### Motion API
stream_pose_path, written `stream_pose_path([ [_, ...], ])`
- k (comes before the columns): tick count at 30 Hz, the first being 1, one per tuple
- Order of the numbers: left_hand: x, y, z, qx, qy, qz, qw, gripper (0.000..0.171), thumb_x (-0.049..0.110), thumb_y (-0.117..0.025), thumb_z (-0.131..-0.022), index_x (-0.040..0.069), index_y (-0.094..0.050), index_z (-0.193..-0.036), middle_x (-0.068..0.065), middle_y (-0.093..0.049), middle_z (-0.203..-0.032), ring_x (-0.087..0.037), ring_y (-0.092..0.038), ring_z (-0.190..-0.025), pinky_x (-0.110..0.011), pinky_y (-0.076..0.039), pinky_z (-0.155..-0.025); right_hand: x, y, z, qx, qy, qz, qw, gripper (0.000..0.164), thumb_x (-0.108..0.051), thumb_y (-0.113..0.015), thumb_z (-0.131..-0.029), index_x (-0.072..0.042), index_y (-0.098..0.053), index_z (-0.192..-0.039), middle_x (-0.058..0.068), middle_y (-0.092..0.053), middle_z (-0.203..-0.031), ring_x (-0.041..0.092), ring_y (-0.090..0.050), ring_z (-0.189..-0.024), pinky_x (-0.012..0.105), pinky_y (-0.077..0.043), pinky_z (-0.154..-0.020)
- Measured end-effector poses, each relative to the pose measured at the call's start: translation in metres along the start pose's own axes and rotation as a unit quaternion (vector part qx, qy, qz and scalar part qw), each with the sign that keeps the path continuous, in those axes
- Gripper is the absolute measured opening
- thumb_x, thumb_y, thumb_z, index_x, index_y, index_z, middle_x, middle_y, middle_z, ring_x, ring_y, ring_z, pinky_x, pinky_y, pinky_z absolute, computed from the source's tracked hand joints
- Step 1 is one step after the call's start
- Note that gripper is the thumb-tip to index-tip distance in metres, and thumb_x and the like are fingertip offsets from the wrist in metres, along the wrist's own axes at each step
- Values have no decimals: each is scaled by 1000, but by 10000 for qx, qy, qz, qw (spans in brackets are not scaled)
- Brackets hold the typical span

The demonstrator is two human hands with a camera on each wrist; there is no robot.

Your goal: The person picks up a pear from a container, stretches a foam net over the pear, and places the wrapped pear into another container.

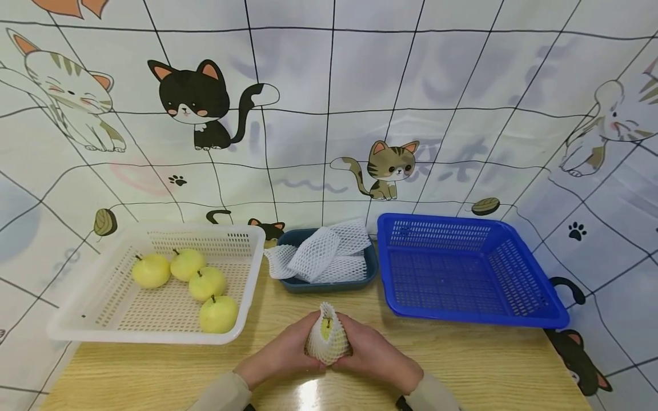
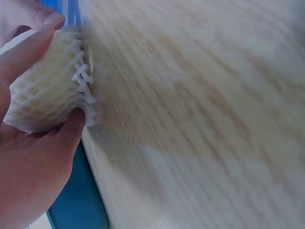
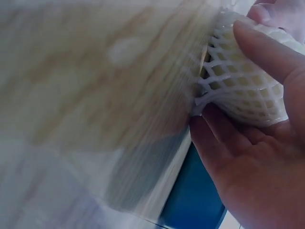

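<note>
Both hands grip a yellow pear wrapped in a white foam net, just over the table's front part. My left hand curls round its left side and my right hand round its right side. The pear's stem shows through the net's gathered top in the head view. In the left wrist view the left thumb and fingers enclose the foam net, its open edge close to the tabletop. The right wrist view has the right fingers cupped round the same net.
A white basket on the left holds several yellow pears. Behind the hands, a dark teal bin contains more white foam nets. On the right stands a blue basket. A cat-patterned sheet rises behind the wooden table.
</note>
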State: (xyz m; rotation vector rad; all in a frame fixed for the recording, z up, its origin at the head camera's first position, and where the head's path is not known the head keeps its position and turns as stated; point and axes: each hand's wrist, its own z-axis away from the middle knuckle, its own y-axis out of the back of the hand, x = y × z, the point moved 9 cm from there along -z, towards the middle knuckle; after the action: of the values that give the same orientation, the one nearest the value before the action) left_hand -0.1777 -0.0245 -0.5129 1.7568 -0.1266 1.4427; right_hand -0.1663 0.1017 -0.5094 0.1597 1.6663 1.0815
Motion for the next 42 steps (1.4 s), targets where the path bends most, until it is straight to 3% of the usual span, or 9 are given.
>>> stream_pose_path([
  [5, -3, 4, -1, 168, 166, -58, 9997, 101, 17, -94, -72, 9, -39, -156, -4, -61, -135, -15, -59, -114, -34, -49, -98, 3, 4, 0, 73, -50, -333, 9994, 93, -22, -91, -80, -19, -40, -157, -3, -59, -141, 14, -58, -124, 36, -50, -103],
  [10, -6, 10, 2, 308, 433, 1395, 9888, 103, 20, -90, -81, 12, -28, -162, -11, -55, -143, -22, -59, -122, -28, -50, -97, 6, 14, 3, 69, -414, -1216, 9917, 91, -34, -88, -83, -16, -39, -158, -1, -59, -140, 17, -60, -121, 36, -51, -101],
  [15, 0, 9, 4, 396, 639, 3440, 9359, 89, 11, -78, -92, 8, -24, -162, -22, -43, -149, -31, -58, -127, -34, -56, -95, 1, 26, 7, 395, -681, -2098, 9746, 85, -33, -83, -90, -12, -37, -158, 11, -55, -140, 24, -66, -112, 38, -57, -91],
  [19, 1, 5, 7, 709, 659, 4085, 9076, 85, 13, -69, -98, 8, -15, -164, -24, -45, -147, -25, -61, -122, -35, -55, -96, -2, 38, 15, 1025, -674, -2225, 9672, 75, -27, -85, -88, -9, -45, -148, 14, -51, -137, 23, -67, -107, 44, -58, -89],
  [25, 8, -5, 7, 990, 466, 4903, 8647, 80, 9, -55, -102, 4, -3, -163, -22, -48, -144, -21, -58, -123, -36, -50, -103, -27, 55, 23, 2071, 798, -862, 9712, 49, -14, -90, -81, -7, -57, -117, 4, -58, -114, 17, -66, -98, 36, -59, -87],
  [29, 14, -8, 3, 948, 319, 5086, 8552, 76, 12, -49, -106, 7, 1, -163, -23, -41, -149, -21, -55, -127, -36, -47, -106, -48, 61, 30, 2661, 1758, 360, 9471, 47, 2, -89, -75, -10, -61, -111, 0, -59, -107, 15, -63, -95, 23, -56, -84],
  [33, 13, -7, 1, 1070, 481, 5132, 8502, 77, 15, -49, -108, 13, 1, -165, -26, -39, -151, -20, -56, -126, -34, -49, -105, -57, 64, 35, 2953, 2016, 926, 9293, 46, 10, -85, -72, -13, -66, -107, -5, -63, -102, 12, -64, -92, 19, -53, -84],
  [38, 7, -2, 1, 1373, 833, 5133, 8430, 80, 16, -57, -105, 16, -3, -164, -22, -52, -141, -19, -63, -117, -30, -53, -96, -64, 56, 37, 2637, 2226, 1146, 9315, 39, 10, -82, -77, -14, -69, -105, -5, -64, -103, 9, -66, -92, 20, -54, -82],
  [42, 5, 3, 1, 1516, 922, 4858, 8558, 82, 17, -62, -103, 18, -6, -162, -23, -59, -131, -21, -66, -111, -30, -54, -91, -62, 52, 38, 2288, 2239, 928, 9428, 39, 6, -81, -80, -17, -69, -109, -5, -62, -108, 9, -64, -95, 22, -54, -84],
])
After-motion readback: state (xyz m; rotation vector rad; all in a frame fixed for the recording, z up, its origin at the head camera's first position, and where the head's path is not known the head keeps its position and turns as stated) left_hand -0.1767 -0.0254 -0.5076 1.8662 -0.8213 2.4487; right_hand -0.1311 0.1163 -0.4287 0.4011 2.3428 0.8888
